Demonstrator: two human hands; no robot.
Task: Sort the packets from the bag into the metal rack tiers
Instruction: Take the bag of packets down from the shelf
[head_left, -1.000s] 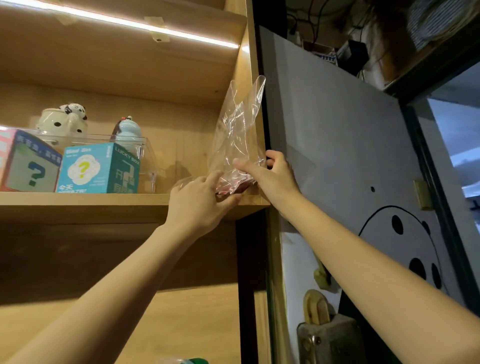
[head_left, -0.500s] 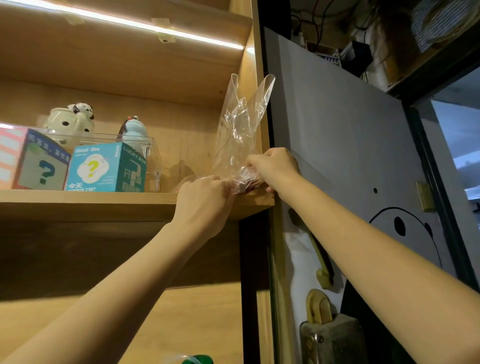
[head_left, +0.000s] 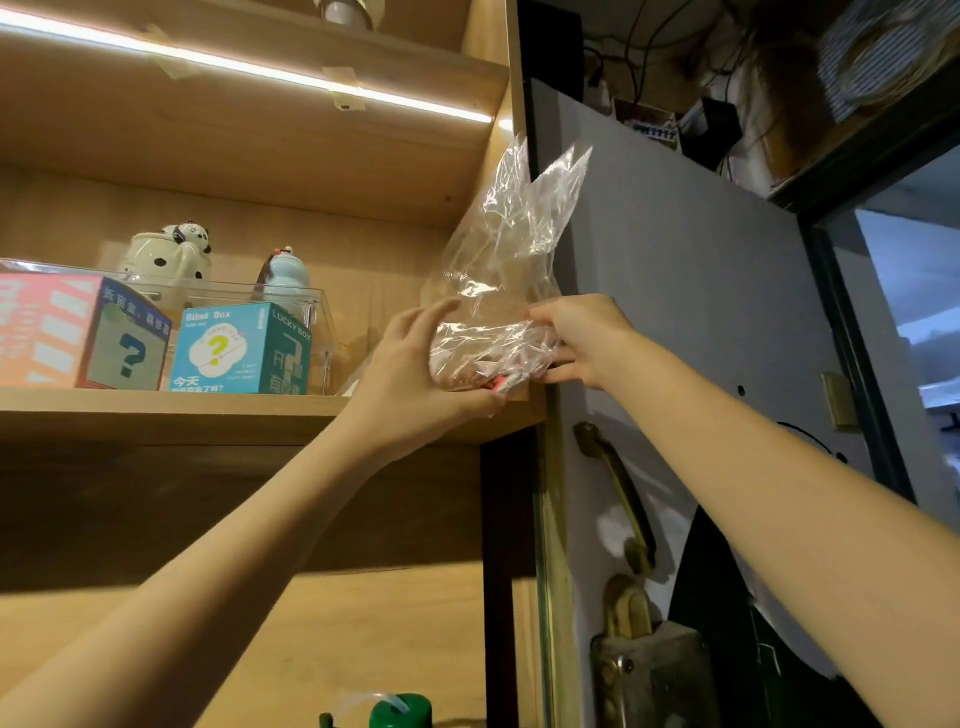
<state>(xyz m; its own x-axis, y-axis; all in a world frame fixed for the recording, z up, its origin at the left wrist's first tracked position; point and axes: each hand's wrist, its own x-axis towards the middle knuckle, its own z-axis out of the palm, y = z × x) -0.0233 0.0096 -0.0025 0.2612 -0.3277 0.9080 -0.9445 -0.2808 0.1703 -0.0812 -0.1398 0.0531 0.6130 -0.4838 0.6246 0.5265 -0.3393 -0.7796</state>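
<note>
A clear plastic bag (head_left: 506, 249) stands at the right end of a wooden shelf (head_left: 171, 410), its crumpled top pointing up. Reddish packets (head_left: 480, 361) lie bunched in its bottom. My left hand (head_left: 415, 374) cups the bag's lower left side, thumb under it. From the right, my right hand (head_left: 582, 338) pinches the plastic with its fingers. No metal rack is in view.
Two blind boxes, teal (head_left: 241, 348) and pink (head_left: 78, 338), sit left on the shelf before a clear case (head_left: 291, 296) with ceramic figures. A grey door (head_left: 675, 312) with a brass handle (head_left: 618, 493) stands right. A green cap (head_left: 400, 709) shows at the bottom edge.
Both hands have shifted from the bag's base at the shelf edge to gripping its packet-filled bottom from either side. The bag now leans further right, over the shelf corner.
</note>
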